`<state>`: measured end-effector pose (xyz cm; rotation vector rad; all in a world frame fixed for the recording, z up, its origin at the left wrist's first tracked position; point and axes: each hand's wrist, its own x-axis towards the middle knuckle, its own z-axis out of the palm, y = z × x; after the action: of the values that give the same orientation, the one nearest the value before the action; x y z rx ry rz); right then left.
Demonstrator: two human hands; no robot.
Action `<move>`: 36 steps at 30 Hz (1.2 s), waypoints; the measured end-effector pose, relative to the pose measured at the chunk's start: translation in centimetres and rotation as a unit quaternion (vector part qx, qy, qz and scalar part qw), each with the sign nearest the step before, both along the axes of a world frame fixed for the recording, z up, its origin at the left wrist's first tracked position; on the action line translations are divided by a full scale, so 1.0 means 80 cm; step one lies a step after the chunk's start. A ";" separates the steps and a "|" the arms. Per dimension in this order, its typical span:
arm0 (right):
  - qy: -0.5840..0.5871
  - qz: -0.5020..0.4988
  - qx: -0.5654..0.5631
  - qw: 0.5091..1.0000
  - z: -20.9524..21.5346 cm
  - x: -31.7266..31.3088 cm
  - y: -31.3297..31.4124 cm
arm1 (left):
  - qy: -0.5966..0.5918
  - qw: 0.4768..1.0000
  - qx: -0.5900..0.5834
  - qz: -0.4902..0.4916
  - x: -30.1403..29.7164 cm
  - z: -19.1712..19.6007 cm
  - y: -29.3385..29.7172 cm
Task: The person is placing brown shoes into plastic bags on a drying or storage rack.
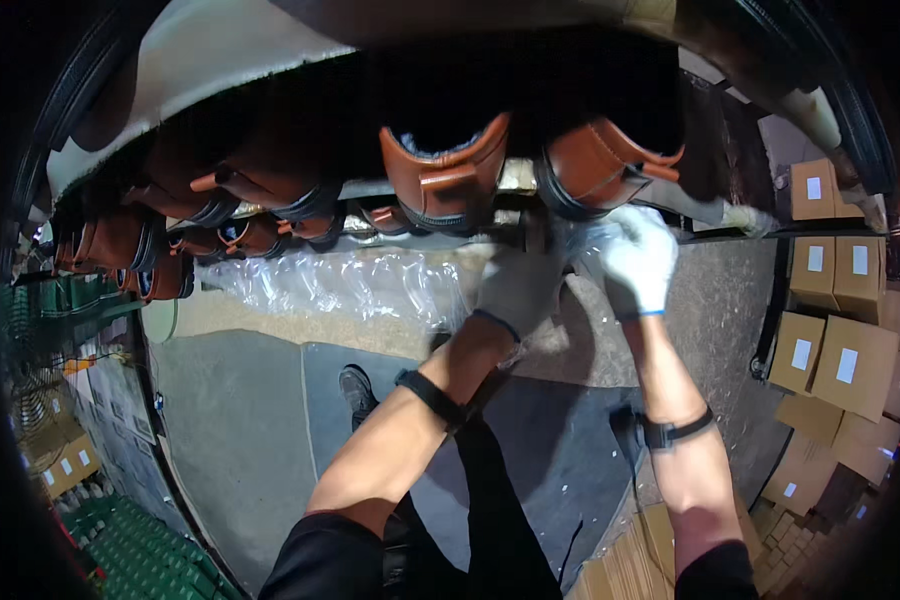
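Note:
Both my hands wear white gloves with blue cuffs and reach up under a row of brown shoes. My right hand (642, 262), blurred by motion, is closed on a piece of clear plastic (582, 238) just below the heel of a brown shoe (585, 165). Beside it, in shadow, my left hand (520, 285) is close to the plastic, but its fingers are too dark and smeared to make out. A second brown shoe (440, 185) with a heel tab hangs over the edge to the left. Clear curved plastic pieces (340, 285) lie in a row below the shoes.
More brown shoes (120, 240) line the rack on the left. Cardboard boxes (855, 365) with white labels are stacked at the right, and flattened cardboard (620, 560) leans near my right elbow. Green crates (150, 545) stand at the lower left. Grey mats (230, 410) cover the floor.

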<state>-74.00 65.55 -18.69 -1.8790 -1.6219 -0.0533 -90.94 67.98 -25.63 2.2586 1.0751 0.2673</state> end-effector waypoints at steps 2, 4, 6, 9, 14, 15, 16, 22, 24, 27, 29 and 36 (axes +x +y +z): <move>-0.122 -0.010 -0.219 0.968 -0.052 0.014 0.035 | -0.030 0.999 0.027 -0.002 0.025 -0.001 -0.025; -0.068 -0.028 -0.222 0.972 -0.060 0.004 0.042 | -0.029 0.999 -0.001 0.013 0.024 0.005 -0.033; -0.048 0.001 -0.122 0.991 -0.034 -0.036 0.021 | -0.024 0.998 0.057 0.029 -0.006 -0.010 -0.039; -0.095 0.123 -0.018 0.988 -0.018 -0.055 -0.002 | -0.025 0.997 0.050 0.061 -0.025 -0.012 -0.035; -0.029 0.061 -0.308 0.949 -0.029 -0.007 0.047 | -0.058 0.996 0.016 0.059 0.026 -0.027 -0.032; -0.009 0.070 -0.300 0.951 -0.018 -0.029 0.041 | -0.102 0.987 0.076 0.100 0.001 -0.065 -0.020; 0.021 0.113 -0.144 0.983 -0.001 -0.049 0.026 | -0.152 0.969 0.141 0.137 -0.022 -0.083 0.006; 0.220 0.050 -0.140 0.964 0.027 -0.044 -0.067 | 0.044 0.991 0.052 -0.116 -0.005 0.047 0.032; 0.267 0.062 -0.198 0.941 0.026 -0.019 -0.074 | -0.303 0.950 -0.049 -0.059 -0.035 0.053 -0.001; 0.088 0.097 -0.352 0.927 0.010 0.028 -0.107 | 0.049 0.985 -0.134 -0.100 -0.055 0.046 -0.028; 0.093 0.115 -0.344 0.927 0.018 0.061 -0.135 | -0.008 0.989 -0.087 -0.116 -0.025 0.062 -0.036; 0.203 -0.219 -0.135 0.945 0.023 0.200 -0.280 | -0.202 0.978 0.015 0.057 0.093 0.085 -0.011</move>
<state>-58.02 43.18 -16.85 -2.2485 -0.9534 0.3634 -83.49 67.12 -18.86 2.0478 0.9838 0.7573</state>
